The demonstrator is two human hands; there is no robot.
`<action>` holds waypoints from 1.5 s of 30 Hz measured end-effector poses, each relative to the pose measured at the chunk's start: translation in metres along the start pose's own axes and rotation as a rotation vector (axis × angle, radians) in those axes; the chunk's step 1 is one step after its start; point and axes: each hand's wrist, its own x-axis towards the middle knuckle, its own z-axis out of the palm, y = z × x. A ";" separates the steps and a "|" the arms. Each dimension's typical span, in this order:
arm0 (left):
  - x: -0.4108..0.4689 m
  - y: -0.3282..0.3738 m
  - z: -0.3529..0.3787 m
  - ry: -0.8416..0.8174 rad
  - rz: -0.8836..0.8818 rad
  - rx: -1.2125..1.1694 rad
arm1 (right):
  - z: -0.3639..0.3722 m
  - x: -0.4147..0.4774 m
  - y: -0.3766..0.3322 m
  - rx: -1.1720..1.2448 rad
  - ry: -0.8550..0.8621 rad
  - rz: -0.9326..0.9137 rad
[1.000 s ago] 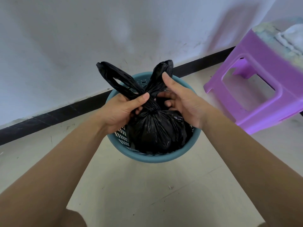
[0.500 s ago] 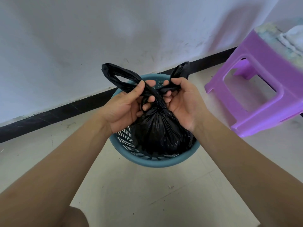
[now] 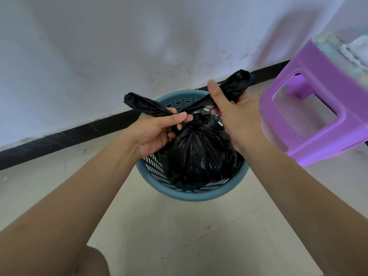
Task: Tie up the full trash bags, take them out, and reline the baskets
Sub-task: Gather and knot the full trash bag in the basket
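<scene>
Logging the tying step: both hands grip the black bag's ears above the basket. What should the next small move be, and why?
Probably pull the two ears apart to cinch the gathered neck: the left hand and right hand each grip one ear, and the trash bag sits in the basket.

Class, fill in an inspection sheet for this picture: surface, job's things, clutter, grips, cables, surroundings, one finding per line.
Surface: pale tiled floor, a small speck on it.
Job's things: black plastic trash bag, neck gathered, sits in round teal plastic basket.
Clutter: nothing seen.
Grips: left hand pinches the bag's left handle end; right hand holds the right end.
Cables: nothing seen.
Surroundings: white wall, black skirting; purple plastic stool at right, pale cloth on top.
</scene>
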 end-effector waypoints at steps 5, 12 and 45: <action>0.000 -0.001 0.001 -0.028 -0.058 -0.047 | -0.004 -0.004 -0.014 0.275 -0.150 0.069; 0.005 0.002 -0.005 -0.013 0.017 -0.260 | -0.033 0.002 -0.027 0.215 -0.428 0.274; -0.010 -0.006 0.012 0.028 0.393 0.473 | -0.029 0.001 0.007 -0.737 -0.737 -0.002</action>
